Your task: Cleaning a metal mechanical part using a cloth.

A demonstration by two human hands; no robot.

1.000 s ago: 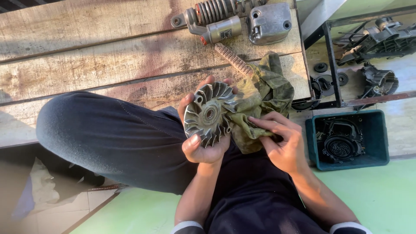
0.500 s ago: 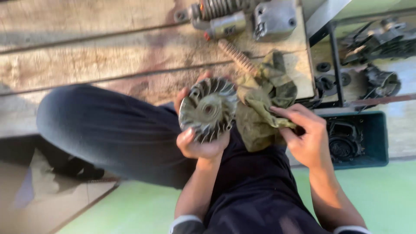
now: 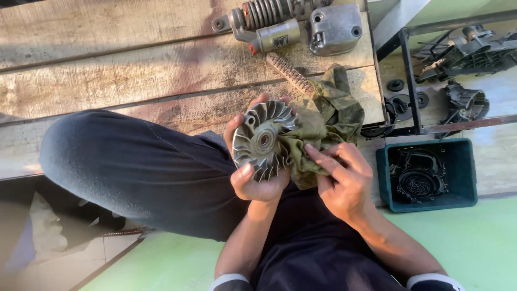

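Your left hand (image 3: 257, 183) grips a round grey finned metal fan wheel (image 3: 264, 140) by its rim, face up for wiping; right hand (image 3: 342, 180), just beside it, pinches an olive-green crumpled rag (image 3: 326, 121) w/ closed fingers.

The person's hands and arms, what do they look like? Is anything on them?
Both hands, left hand and right hand, are bare: no gloves, and no rings or watch that show. The forearms are bare too. Dark sleeves with pale cuffs sit pushed up near the elbows.
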